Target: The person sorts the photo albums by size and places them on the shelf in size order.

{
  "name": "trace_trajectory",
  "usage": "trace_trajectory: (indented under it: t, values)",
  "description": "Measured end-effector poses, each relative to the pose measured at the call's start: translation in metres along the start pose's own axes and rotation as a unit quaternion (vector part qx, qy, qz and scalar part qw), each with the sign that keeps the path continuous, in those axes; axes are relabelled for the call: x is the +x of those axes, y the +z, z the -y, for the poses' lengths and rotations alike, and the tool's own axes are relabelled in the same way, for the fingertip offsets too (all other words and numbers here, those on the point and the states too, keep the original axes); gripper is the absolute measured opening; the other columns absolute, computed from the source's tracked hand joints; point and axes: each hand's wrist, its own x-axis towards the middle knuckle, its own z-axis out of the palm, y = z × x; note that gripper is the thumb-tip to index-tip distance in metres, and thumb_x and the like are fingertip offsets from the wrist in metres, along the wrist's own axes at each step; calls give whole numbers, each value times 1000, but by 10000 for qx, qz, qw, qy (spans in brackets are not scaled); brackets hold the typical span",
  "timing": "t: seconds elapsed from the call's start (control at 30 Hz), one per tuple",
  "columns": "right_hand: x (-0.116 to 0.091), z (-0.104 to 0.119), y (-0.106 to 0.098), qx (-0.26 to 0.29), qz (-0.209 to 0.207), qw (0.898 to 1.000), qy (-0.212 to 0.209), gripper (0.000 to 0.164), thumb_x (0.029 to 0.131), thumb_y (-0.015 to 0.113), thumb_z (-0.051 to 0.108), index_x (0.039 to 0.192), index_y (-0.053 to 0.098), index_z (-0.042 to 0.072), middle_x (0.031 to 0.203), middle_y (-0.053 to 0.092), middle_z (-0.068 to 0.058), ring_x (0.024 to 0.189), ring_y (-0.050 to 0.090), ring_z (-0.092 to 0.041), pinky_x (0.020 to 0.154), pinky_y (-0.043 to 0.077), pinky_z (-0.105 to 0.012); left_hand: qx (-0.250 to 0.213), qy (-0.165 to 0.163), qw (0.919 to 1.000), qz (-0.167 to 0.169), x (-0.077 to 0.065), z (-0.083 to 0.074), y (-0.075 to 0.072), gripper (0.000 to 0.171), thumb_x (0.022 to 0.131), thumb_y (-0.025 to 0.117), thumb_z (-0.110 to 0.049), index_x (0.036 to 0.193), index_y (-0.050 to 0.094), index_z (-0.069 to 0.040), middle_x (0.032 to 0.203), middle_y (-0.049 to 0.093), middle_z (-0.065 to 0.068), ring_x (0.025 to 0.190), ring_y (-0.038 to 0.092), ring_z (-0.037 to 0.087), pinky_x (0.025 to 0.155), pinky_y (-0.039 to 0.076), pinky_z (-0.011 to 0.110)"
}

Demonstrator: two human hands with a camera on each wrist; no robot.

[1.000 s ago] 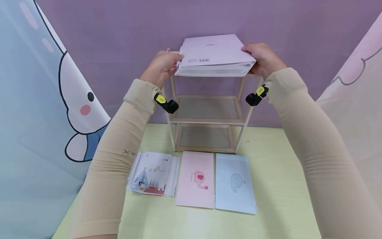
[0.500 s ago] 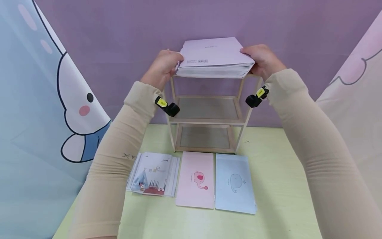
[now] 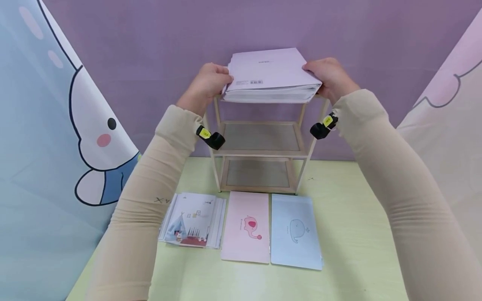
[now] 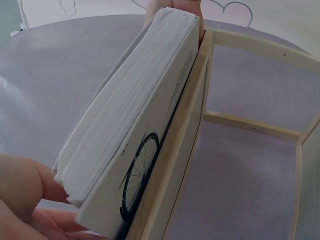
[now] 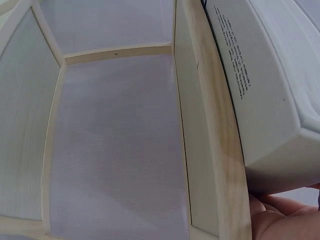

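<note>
A thick stack of white notebooks [image 3: 269,69], the uppermost with a barcode on its back cover, lies at the top of a wooden rack [image 3: 260,153]. My left hand [image 3: 208,85] grips its left side, thumb over the near corner. On the right side my right hand [image 3: 332,77] holds the stack, thumb on the cover and the other fingers mostly hidden below. In the left wrist view, page edges show above a cover [image 4: 165,115] printed with a bicycle wheel, close along the rack's wooden edge [image 4: 172,155]. The right wrist view shows the stack's printed text [image 5: 232,55] beside the rack.
On the green table [image 3: 350,234], in front of the rack, lie a pile of illustrated notebooks [image 3: 193,219], a pink elephant notebook [image 3: 241,246] and a blue whale notebook [image 3: 297,255]. A purple backdrop [image 3: 158,46] hangs behind, with printed curtains [image 3: 41,146] at the sides.
The notebook stack has slid slightly toward me, its near edge now lower over the rack's front rail. Both hands moved with it and kept their grip.
</note>
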Motion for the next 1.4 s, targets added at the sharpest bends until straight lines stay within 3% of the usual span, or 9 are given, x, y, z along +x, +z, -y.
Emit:
trace_trajectory:
  t: [0.1, 0.23, 0.33, 0.47, 0.8, 1.0, 1.13, 1.27, 1.4]
  values:
    - [0, -1, 0, 33, -1, 10000, -63, 17, 89, 59, 8, 106, 56, 4, 63, 63, -5, 55, 61, -15, 48, 51, -26, 147, 155, 9998, 43, 0, 2, 0, 43, 96, 47, -13, 138, 47, -6, 136, 46, 3, 99, 44, 9, 75, 40, 19]
    - [0, -2, -1, 11, -2, 10000, -73, 37, 89, 59, 8, 126, 54, 6, 64, 63, -5, 57, 61, -14, 49, 51, -25, 310, 300, 9990, 95, 0, 2, 0, 36, 96, 46, -11, 130, 54, -3, 131, 46, 2, 96, 45, 8, 71, 40, 18]
    - [1, -2, -1, 22, 20, 10000, -76, 50, 89, 59, 8, 138, 46, 7, 64, 63, -4, 57, 61, -14, 49, 51, -25, 549, 508, 9971, 150, 0, 4, 0, 19, 96, 45, -10, 102, 59, 1, 112, 49, 3, 82, 44, 9, 63, 36, 18]
    - [2, -3, -1, 120, -27, 9998, -128, 34, 89, 60, 7, 123, 55, 6, 65, 63, -5, 57, 61, -14, 49, 51, -25, 931, 733, 9924, 334, 1, 5, -2, 23, 96, 42, -10, 75, 44, -3, 89, 43, 1, 69, 38, 12, 57, 32, 20]
    - [0, -4, -1, -22, 101, 9999, -22, 50, 91, 58, 12, 139, 45, 7, 70, 63, -4, 60, 62, -14, 51, 51, -27, 1612, 822, 9829, 350, 2, 4, -3, 27, 96, 39, -10, 70, 38, -6, 76, 38, 1, 60, 35, 12, 52, 30, 20]
    - [-2, -3, -2, -160, 99, 9998, -16, 48, 92, 57, 14, 138, 46, 7, 71, 63, -4, 60, 62, -14, 50, 51, -28, 2403, 1067, 9648, 5, 1, 1, -1, 30, 95, 37, -11, 66, 39, -6, 60, 37, 0, 115, 42, 16, 100, 27, 18]
    - [-1, -4, -2, 103, -41, 9999, -31, 45, 92, 57, 12, 136, 47, 7, 82, 62, -4, 62, 62, -14, 52, 51, -26, 2548, 1136, 9603, -13, -1, 0, 2, 31, 97, 34, -11, 67, 40, -5, 61, 39, 2, 101, 47, 17, 112, 5, 20]
    - [-2, -3, -4, 218, -44, 9997, -28, 33, 93, 55, 11, 125, 50, 6, 97, 57, -5, 68, 61, -13, 55, 52, -25, 2469, 1014, 9637, 7, -1, 1, 4, 30, 98, 32, -13, 70, 38, -7, 77, 41, 6, 74, 39, 19, 103, 23, 22]
    - [-6, -2, -10, 307, 148, 9994, -47, 14, 93, 54, 10, 106, 56, 4, 98, 54, -4, 74, 58, -13, 58, 53, -25, 2365, 915, 9673, -36, -1, 3, 5, 29, 99, 31, -15, 71, 38, -8, 80, 40, 6, 64, 36, 15, 68, 38, 21]
